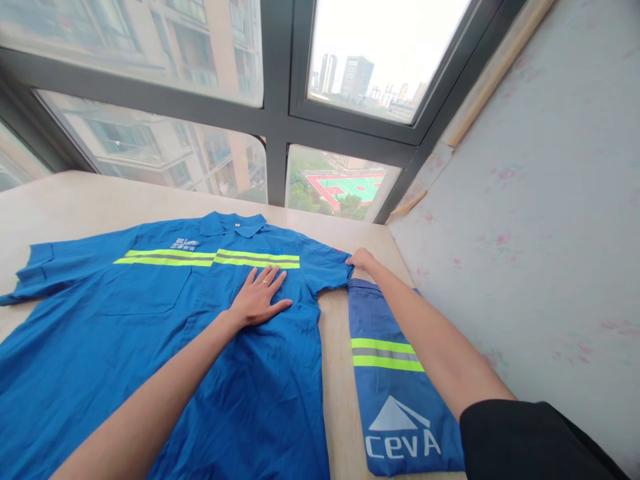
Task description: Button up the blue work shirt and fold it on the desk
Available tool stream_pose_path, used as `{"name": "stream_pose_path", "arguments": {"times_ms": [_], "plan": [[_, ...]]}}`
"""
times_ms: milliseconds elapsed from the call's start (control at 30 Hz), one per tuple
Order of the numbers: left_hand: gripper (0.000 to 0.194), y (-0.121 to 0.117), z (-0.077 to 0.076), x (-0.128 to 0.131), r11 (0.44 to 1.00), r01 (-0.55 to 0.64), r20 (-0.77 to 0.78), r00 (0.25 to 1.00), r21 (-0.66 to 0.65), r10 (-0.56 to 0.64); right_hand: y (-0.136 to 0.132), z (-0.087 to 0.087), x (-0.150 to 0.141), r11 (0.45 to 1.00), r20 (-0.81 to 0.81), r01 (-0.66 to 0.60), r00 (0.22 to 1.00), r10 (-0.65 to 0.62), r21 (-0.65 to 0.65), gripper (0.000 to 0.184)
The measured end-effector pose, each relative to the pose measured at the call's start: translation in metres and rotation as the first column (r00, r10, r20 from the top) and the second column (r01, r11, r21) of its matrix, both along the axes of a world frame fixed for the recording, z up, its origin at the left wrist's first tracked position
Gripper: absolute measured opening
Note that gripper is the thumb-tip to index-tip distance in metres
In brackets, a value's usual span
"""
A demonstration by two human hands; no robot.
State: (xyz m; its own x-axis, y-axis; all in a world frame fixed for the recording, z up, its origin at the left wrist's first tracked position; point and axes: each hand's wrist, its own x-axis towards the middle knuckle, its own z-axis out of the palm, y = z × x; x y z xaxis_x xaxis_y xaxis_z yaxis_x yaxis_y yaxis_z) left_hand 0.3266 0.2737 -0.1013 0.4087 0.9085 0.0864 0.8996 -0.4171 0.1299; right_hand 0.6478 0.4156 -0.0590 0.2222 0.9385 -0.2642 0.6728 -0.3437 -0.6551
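A blue short-sleeved work shirt (pixel 150 347) with yellow-green reflective stripes lies spread out, its collar toward the window. My left hand (pixel 260 297) rests flat on the chest of the shirt, just under the stripe, fingers spread and a ring on one of them. At the end of the right-hand sleeve, my right hand (pixel 361 260) is closed on the cuff, with the fingertips partly hidden. Beneath my right forearm lies a folded blue garment (pixel 390 393) with a similar stripe and white CEVA lettering.
The pale sill surface (pixel 115 197) runs up to the grey window frame (pixel 277 133). On the right rises a wall with flowered wallpaper (pixel 525 247), its edge peeling near the window corner. Buildings and a sports court show outside.
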Motion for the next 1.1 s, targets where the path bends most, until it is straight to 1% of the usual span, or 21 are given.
{"name": "stream_pose_path", "arguments": {"times_ms": [67, 167, 267, 333, 433, 500, 533, 600, 667, 700, 767, 867, 967, 1033, 1100], "plan": [[0.084, -0.001, 0.000, 0.000, 1.000, 0.005, 0.008, 1.000, 0.000, -0.005, 0.004, 0.009, -0.004, 1.000, -0.042, 0.019, 0.999, -0.019, 0.006, 0.022], [0.090, -0.003, 0.000, 0.001, 1.000, 0.011, 0.015, 1.000, -0.007, -0.011, 0.005, 0.030, -0.011, 0.999, -0.161, 0.024, 0.987, -0.020, 0.022, 0.013], [0.099, -0.003, 0.000, 0.001, 1.000, 0.015, 0.015, 1.000, -0.011, -0.015, 0.003, 0.053, -0.022, 0.999, -0.269, 0.000, 0.963, 0.015, 0.054, 0.003], [0.102, -0.004, 0.001, 0.002, 1.000, 0.012, 0.020, 1.000, -0.015, -0.012, -0.002, 0.065, -0.031, 0.996, -0.300, -0.016, 0.953, 0.042, 0.090, 0.001], [0.092, -0.003, 0.005, 0.008, 1.000, -0.019, 0.032, 0.999, -0.013, 0.019, -0.013, 0.078, -0.049, 0.987, -0.302, -0.028, 0.950, 0.075, 0.157, 0.003], [0.082, -0.001, 0.012, 0.017, 0.997, -0.072, 0.024, 0.997, -0.006, 0.072, -0.021, 0.084, -0.060, 0.983, -0.326, -0.069, 0.937, 0.122, 0.171, 0.010], [0.078, 0.001, 0.016, 0.024, 0.994, -0.107, 0.015, 0.994, -0.003, 0.107, -0.025, 0.086, -0.064, 0.982, -0.353, -0.118, 0.921, 0.163, 0.146, 0.016], [0.073, 0.007, 0.023, 0.039, 0.985, -0.170, 0.001, 0.985, 0.000, 0.170, -0.033, 0.088, -0.070, 0.967, -0.400, -0.249, 0.882, 0.250, 0.054, 0.030], [0.071, 0.018, 0.028, 0.053, 0.983, -0.182, 0.006, 0.983, 0.012, 0.182, -0.040, 0.087, -0.072, 0.933, -0.394, -0.358, 0.863, 0.315, -0.038, 0.042], [0.070, 0.024, 0.029, 0.059, 0.985, -0.168, 0.015, 0.986, 0.024, 0.168, -0.043, 0.086, -0.071, 0.923, -0.365, -0.379, 0.871, 0.329, -0.071, 0.045], [0.067, 0.037, 0.027, 0.067, 0.990, -0.133, 0.032, 0.991, 0.044, 0.132, -0.049, 0.081, -0.068, 0.920, -0.287, -0.369, 0.903, 0.321, -0.132, 0.046], [0.063, 0.054, 0.018, 0.071, 0.994, -0.107, 0.039, 0.994, 0.019, 0.106, -0.056, 0.073, -0.060, 0.930, -0.207, -0.309, 0.941, 0.268, -0.197, 0.031], [0.069, 0.063, 0.008, 0.069, 0.995, -0.098, 0.050, 0.994, -0.017, 0.099, -0.061, 0.068, -0.053, 0.947, -0.209, -0.270, 0.950, 0.232, -0.176, 0.018], [0.075, 0.064, 0.004, 0.067, 0.994, -0.104, 0.072, 0.992, -0.015, 0.105, -0.063, 0.068, -0.051, 0.957, -0.242, -0.251, 0.947, 0.212, -0.145, 0.015], [0.080, 0.064, 0.003, 0.067, 0.994, -0.110, 0.087, 0.990, -0.014, 0.111, -0.065, 0.070, -0.053, 0.971, -0.304, -0.224, 0.934, 0.190, -0.080, 0.015]]}}
